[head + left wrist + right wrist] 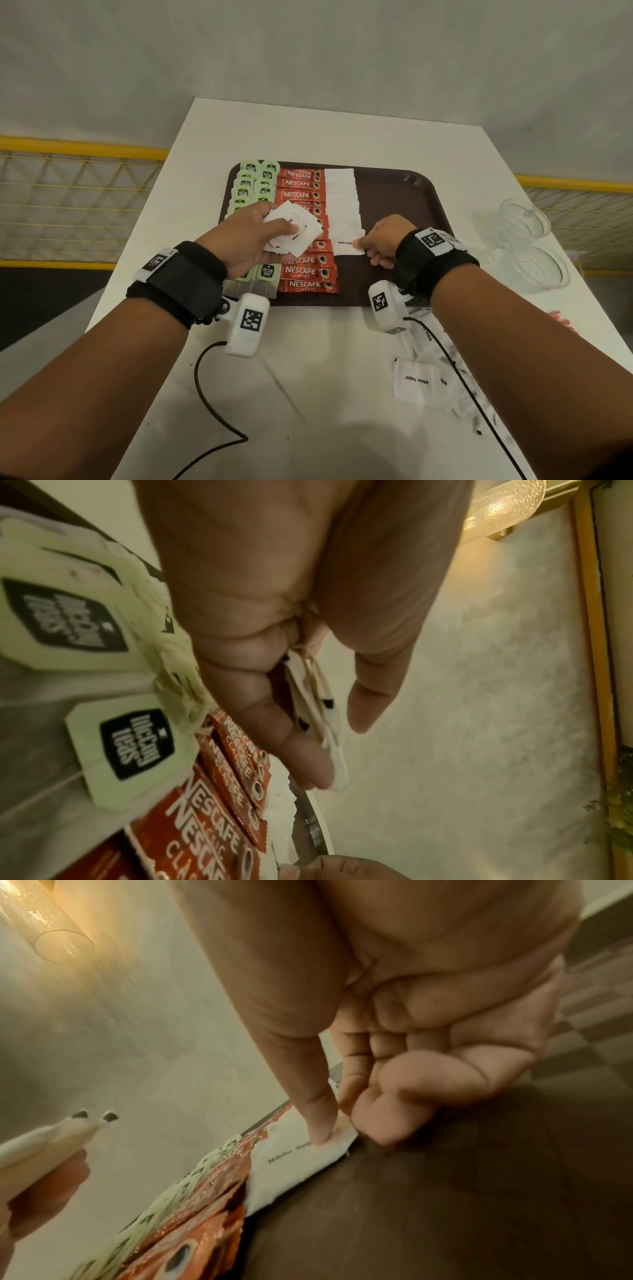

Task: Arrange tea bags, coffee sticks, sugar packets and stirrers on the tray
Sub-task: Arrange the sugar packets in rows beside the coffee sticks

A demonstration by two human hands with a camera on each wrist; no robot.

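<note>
Ideally, the left hand [250,236], gripping a sheaf of sugar packets [294,229] over the tray [394,192], fed one while the right hand [385,241] pinched the nearest placed packet [347,245] square. Right of the tray, glasses [524,240] crowded the desk [308,130].

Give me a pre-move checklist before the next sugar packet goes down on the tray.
1. Left hand holds spare sugar packets: ok.
2. Right hand pins the newest packet in the white column: ok.
3. Bare tray below that packet for another: ok.
4. Coffee sticks and tea bags in neat columns: ok.
5. Stirrers on the tray: not ok, none visible.
6. Count of packets in the left hand: cannot tell.
</note>
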